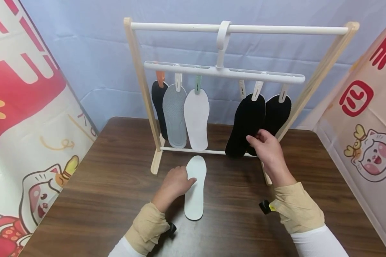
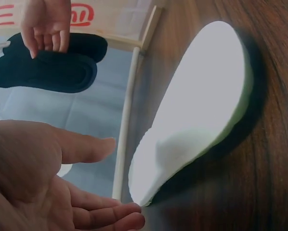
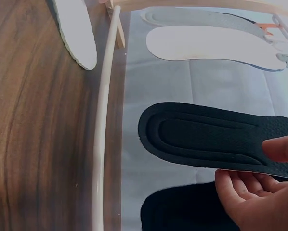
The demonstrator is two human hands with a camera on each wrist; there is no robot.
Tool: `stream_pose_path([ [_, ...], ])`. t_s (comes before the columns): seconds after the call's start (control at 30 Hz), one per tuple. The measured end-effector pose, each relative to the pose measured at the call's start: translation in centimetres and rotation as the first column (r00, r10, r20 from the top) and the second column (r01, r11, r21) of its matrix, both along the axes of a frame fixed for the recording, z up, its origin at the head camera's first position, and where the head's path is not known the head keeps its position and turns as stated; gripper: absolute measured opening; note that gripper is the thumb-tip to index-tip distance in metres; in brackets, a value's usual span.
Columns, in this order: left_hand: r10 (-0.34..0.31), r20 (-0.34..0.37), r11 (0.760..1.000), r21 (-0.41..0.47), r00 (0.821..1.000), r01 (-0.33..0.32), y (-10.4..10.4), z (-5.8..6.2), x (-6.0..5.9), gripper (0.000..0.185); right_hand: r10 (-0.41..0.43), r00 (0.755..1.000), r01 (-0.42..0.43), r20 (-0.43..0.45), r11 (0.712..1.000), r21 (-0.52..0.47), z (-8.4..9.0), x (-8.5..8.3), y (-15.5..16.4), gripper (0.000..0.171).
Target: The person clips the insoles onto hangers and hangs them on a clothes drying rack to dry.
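A pale blue sheet hangs behind a dark wood-grain desk (image 1: 115, 185), with cartoon cat banners (image 1: 35, 150) on either side. On the desk stands a wooden drying rack (image 1: 141, 89) with a white top rail, and from that rail hangs a white clip hanger (image 1: 223, 71). Five insoles hang from its clips: on the left a black one mostly hidden, a grey insole (image 1: 174, 116) and a white hanging insole (image 1: 197, 119); on the right a black insole (image 1: 246, 125) and a second black insole (image 1: 278, 112) just behind it.

The left hand (image 1: 175, 182) rests at the left edge of a white insole (image 1: 195, 187) that lies flat on the desk, just in front of the rack's lower bar. In the left wrist view its fingers (image 2: 86, 147) are relaxed and spread apart, gripping nothing, with the fingertips at the insole's rim.

The right hand (image 1: 267, 146) is raised at the lower part of the nearer black insole, thumb in front and fingers curled behind it, pinching its edge while the clip above holds its top
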State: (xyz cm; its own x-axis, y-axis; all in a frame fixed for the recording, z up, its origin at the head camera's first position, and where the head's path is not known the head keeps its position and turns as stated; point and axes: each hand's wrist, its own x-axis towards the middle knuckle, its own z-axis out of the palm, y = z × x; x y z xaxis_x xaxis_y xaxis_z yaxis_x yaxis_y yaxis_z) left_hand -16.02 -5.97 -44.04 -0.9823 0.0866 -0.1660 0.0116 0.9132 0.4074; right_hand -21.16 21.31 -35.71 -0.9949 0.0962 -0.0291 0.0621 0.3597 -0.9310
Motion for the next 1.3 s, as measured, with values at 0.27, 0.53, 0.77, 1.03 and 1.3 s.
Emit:
stream_pose_path([
  [0.27,0.012,0.035,0.999,-0.049,0.999,-0.011,-0.1,-0.5,0.0,0.052,0.021,0.999,-0.023,0.039,0.998,0.056,-0.9,0.1,0.3,0.039],
  [0.53,0.056,0.047,0.995,-0.082,0.997,-0.052,0.2,-0.6,0.0,0.056,0.035,0.995,-0.044,0.09,0.994,0.099,-1.7,0.6,0.8,0.049],
  [0.77,0.085,0.057,0.99,-0.116,0.995,-0.077,0.3,-0.9,-0.1,0.059,0.058,0.996,-0.065,0.074,0.994,0.093,-2.6,1.0,1.2,0.041],
  [1.03,0.091,0.09,0.984,-0.159,0.992,-0.075,0.5,-0.8,-0.1,0.073,0.099,0.987,-0.109,0.126,0.991,0.079,-3.5,1.4,1.5,0.042],
  [1.3,0.096,0.127,0.979,-0.191,0.987,-0.071,0.7,-1.3,-0.5,0.078,0.191,0.963,-0.197,0.191,0.98,0.012,-3.7,1.7,1.6,0.043],
])
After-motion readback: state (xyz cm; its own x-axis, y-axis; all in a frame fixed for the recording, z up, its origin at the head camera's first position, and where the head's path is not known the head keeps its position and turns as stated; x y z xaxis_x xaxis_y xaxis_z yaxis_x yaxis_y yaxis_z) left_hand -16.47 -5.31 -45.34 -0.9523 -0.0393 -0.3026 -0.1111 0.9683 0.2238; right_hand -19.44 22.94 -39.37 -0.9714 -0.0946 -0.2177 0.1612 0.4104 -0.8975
